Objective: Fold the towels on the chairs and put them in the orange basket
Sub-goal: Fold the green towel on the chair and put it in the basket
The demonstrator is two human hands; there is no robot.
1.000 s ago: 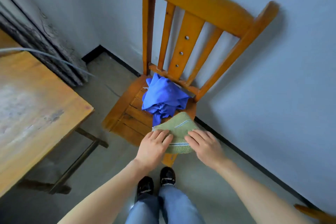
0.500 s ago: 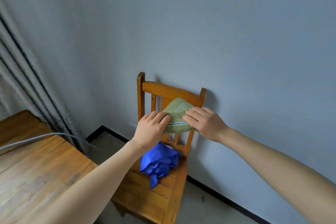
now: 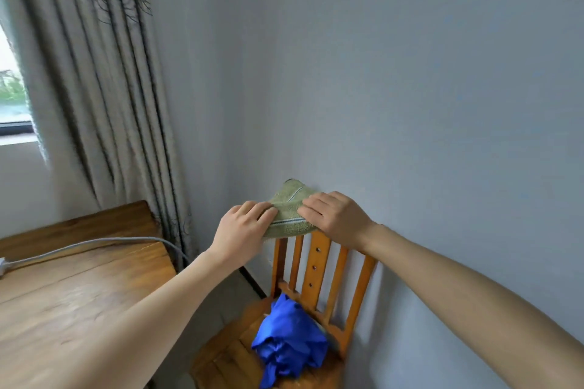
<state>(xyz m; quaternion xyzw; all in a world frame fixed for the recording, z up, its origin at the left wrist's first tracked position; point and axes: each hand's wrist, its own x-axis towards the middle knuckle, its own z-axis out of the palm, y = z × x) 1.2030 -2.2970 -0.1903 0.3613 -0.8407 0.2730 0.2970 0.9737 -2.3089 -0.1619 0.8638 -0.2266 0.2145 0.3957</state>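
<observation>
A small folded green terry towel with a grey stripe point(image 3: 289, 213) is held up between the left hand point(image 3: 243, 227) and the right hand point(image 3: 335, 218), each side gripped under lightly curled fingers, while a crumpled bright blue towel point(image 3: 290, 344) is seen below both hands on the seat of an orange-brown wooden slatted chair point(image 3: 316, 265).

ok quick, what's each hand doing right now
left hand: holds the left side of the folded green towel, lifted in the air
right hand: holds the right side of the same towel
</observation>
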